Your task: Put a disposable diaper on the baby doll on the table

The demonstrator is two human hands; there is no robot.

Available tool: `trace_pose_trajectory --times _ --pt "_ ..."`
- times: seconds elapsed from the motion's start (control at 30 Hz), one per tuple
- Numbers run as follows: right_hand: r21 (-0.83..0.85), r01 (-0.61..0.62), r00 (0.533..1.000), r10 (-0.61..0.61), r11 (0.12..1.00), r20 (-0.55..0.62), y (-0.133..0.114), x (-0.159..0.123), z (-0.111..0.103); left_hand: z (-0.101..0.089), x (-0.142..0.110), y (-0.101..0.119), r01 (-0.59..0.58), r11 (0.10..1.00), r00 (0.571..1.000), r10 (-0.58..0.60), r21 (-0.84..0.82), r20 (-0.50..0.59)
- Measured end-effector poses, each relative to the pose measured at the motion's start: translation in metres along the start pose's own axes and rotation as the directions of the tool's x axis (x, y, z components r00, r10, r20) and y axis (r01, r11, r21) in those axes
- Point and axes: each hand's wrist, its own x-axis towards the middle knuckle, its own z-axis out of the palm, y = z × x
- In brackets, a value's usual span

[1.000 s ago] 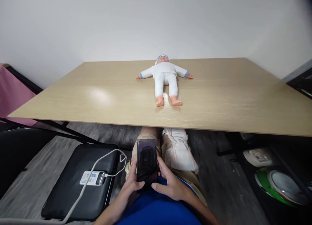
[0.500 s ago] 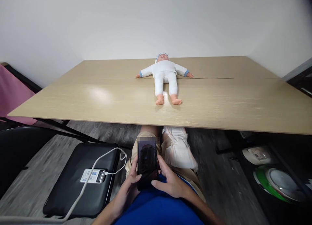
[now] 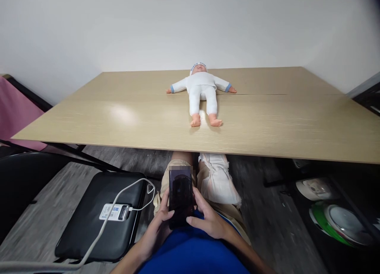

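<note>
A dark smartphone (image 3: pixel 181 195) is held upright above my lap. My left hand (image 3: pixel 162 218) grips its left edge, and my right hand (image 3: pixel 209 218) grips the right edge, both thumbs on the lower part of its front. The fingers behind the phone are hidden. Across my right thigh lies a white diaper (image 3: pixel 218 179), close to my right hand but apart from it. On the table (image 3: pixel 133 123) ahead, a baby doll (image 3: pixel 202 86) in white clothes and a printed headband lies on its back, arms spread and feet toward me.
A black stool (image 3: pixel 89 222) at lower left carries a white power bank (image 3: pixel 114 212) with a pale cable (image 3: pixel 102 226) plugged in. Pink cloth (image 3: pixel 18 111) hangs at far left. Round green and clear items (image 3: pixel 341 222) sit on a dark shelf at lower right.
The view has shifted very slightly. Both hands keep the same hold on the phone, and the doll and diaper lie as before.
</note>
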Motion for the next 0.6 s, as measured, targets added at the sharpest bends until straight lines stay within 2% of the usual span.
trace_pose_trajectory --times 0.23,0.6 --pt "0.019 0.004 1.0 -0.004 1.0 -0.003 -0.001 -0.001 -0.002 -0.008 0.006 -0.005 -0.001 1.0 1.0 0.001 0.008 0.006" --pt "0.031 0.003 1.0 -0.003 1.0 0.029 -0.018 0.002 -0.003 0.002 -0.003 0.002 0.01 0.999 1.0 -0.01 0.05 -0.008"
